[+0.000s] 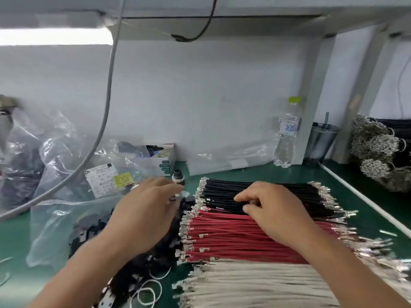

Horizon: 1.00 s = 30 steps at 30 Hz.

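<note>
Short wires with metal terminals lie side by side on the green mat: black wires (222,192) at the back, red wires (226,238) in the middle, white wires (255,283) nearest me. My right hand (275,210) rests on the black wires with its fingers curled, the fingertips picking at them. My left hand (144,210) hovers left of the bundles over a pile of black connector housings (142,265) and pinches a small dark part with a metal tip at its fingertips.
Clear plastic bags (55,225) crowd the left side, one with a labelled sheet (104,177). A small open box (160,158), a water bottle (287,138), a dark tumbler (320,141), white rubber bands (146,294) and terminal bundles (375,150) at right surround the work.
</note>
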Tool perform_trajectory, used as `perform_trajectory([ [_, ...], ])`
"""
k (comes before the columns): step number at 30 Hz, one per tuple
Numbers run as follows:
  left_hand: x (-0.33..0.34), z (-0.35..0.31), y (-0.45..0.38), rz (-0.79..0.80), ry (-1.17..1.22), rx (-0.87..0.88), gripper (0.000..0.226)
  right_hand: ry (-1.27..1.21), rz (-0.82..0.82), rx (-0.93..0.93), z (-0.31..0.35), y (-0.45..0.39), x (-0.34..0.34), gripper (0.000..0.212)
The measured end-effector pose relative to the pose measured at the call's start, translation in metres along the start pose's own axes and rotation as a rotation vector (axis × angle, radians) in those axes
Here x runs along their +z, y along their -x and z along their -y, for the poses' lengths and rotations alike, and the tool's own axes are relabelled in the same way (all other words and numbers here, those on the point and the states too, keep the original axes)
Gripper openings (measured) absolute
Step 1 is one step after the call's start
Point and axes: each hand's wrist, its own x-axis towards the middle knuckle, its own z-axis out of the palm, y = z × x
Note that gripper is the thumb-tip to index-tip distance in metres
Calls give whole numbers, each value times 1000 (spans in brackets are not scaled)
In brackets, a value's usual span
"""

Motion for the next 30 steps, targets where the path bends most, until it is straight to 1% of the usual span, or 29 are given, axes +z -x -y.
perform_trajectory([
  [1, 7, 0, 0, 32, -31, -15, 41, 72, 60, -19, 3, -3, 7, 29],
  [2, 14, 2, 0, 16, -49, -7, 43, 101, 69, -41, 3, -4, 14, 32],
  [4, 34, 4, 6, 42, -75, 22, 47, 117, 106, -88, 1, -4, 32, 34],
  [6, 42, 7, 6, 41, -110, 22, 47, 110, 75, -99, -4, -5, 40, 35],
  [8, 39, 10, 2, 6, -128, -15, 43, 124, 46, -92, -9, -8, 42, 36],
  [9, 38, 9, 1, 16, -116, -36, 40, 119, 30, -94, -10, -9, 44, 36],
  [11, 37, 7, 1, 27, -86, -66, 37, 106, 18, -77, -11, -10, 46, 29],
  [14, 36, 9, 0, 8, -34, -106, 39, 67, -9, -40, -10, -11, 46, 15],
  [16, 34, 8, 0, -17, 7, -127, 35, 51, -36, -16, -10, -10, 44, 7],
  [18, 32, 8, 2, -56, 27, -113, 28, 44, -49, -21, -9, -9, 45, 5],
  [19, 31, 8, 3, -89, 30, -98, 24, 49, -49, -34, -8, -8, 46, 6],
  [22, 25, 2, 8, -179, 46, -25, 19, 131, -34, -87, -6, -7, 49, 29],
  [24, 24, -6, 14, -199, 85, 32, 21, 149, -43, -112, -6, -8, 50, 30],
  [26, 26, -13, 20, -194, 151, 59, 28, 123, -57, -114, -5, -9, 47, 22],
  [28, 28, -15, 23, -163, 218, 30, 38, 108, -100, -128, -4, -8, 43, 13],
  [30, 29, -16, 24, -133, 276, -39, 41, 110, -155, -143, -1, -8, 35, 10],
])
